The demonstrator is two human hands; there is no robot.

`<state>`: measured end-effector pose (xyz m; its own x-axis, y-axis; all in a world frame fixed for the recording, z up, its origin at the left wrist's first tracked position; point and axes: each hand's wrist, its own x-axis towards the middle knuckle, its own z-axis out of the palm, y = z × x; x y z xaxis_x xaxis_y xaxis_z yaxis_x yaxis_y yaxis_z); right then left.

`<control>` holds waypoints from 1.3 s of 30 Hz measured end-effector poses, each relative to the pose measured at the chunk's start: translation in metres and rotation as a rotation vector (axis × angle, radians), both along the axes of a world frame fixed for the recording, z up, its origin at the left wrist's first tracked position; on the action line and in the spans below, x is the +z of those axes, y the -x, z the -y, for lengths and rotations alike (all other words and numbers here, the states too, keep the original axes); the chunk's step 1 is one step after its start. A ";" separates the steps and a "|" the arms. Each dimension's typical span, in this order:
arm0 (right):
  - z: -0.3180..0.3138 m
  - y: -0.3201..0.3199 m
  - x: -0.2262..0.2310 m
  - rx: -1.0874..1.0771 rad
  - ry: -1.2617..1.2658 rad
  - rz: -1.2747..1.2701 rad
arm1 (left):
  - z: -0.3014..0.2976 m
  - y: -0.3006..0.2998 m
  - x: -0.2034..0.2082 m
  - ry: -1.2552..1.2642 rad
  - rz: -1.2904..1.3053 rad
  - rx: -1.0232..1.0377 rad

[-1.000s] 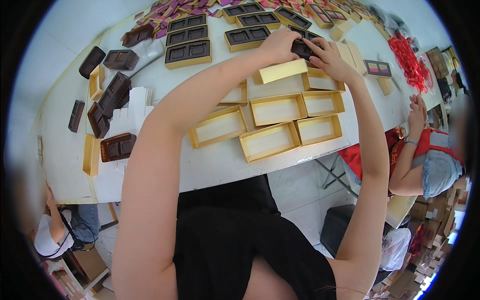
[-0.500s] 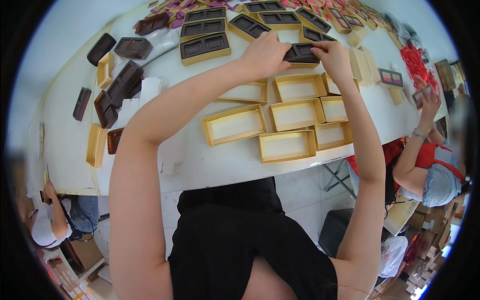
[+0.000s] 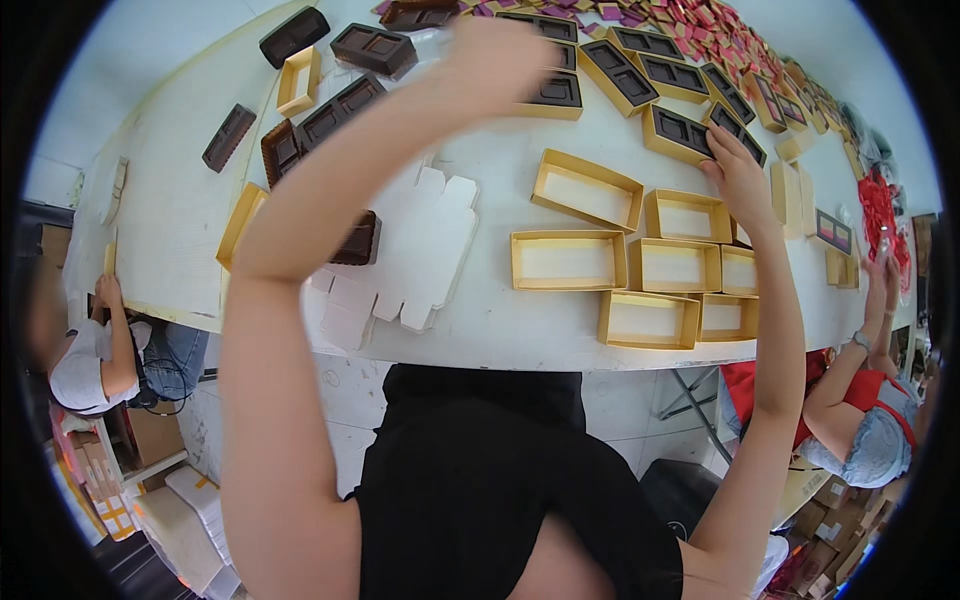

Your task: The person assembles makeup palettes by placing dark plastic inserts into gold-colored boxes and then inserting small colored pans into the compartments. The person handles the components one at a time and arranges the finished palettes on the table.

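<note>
My right hand [image 3: 740, 178] rests at the right end of a shallow gold box fitted with a dark brown plastic tray [image 3: 680, 132]. Its fingers lie on the tray and its thumb is by the box's front side. Motion smears my left hand [image 3: 500, 65], which passes over boxes with dark trays at the far middle; its fingers cannot be made out. Closer to me are several gold boxes without trays, among them a tilted box [image 3: 588, 190] and a level box [image 3: 568, 260]. Loose dark trays [image 3: 342, 112] lie to the left.
White die-cut card sheets [image 3: 425, 245] lie left of the gold boxes. Small pink and purple pieces [image 3: 680, 35] cover the far edge. Red ribbon [image 3: 880, 215] is at the right, beside a co-worker's hands [image 3: 882, 280]. Another person's hands [image 3: 108, 290] are at the left edge.
The dark tray both hands held now sits in its gold box. My left hand has left it and moved left; my right hand stays there. The view has shifted left.
</note>
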<state>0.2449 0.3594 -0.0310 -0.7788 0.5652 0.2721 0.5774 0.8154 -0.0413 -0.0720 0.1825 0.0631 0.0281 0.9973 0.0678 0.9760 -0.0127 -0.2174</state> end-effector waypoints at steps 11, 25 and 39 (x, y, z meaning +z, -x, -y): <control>0.031 0.027 0.066 0.110 0.100 -0.343 | 0.081 0.079 0.017 -0.329 0.235 0.069; 0.132 0.042 0.049 0.256 0.178 -0.187 | 0.034 -0.010 -0.069 -0.026 0.644 -0.459; 0.116 0.114 0.007 0.424 0.089 -0.075 | 0.056 0.013 -0.063 0.119 0.898 -0.123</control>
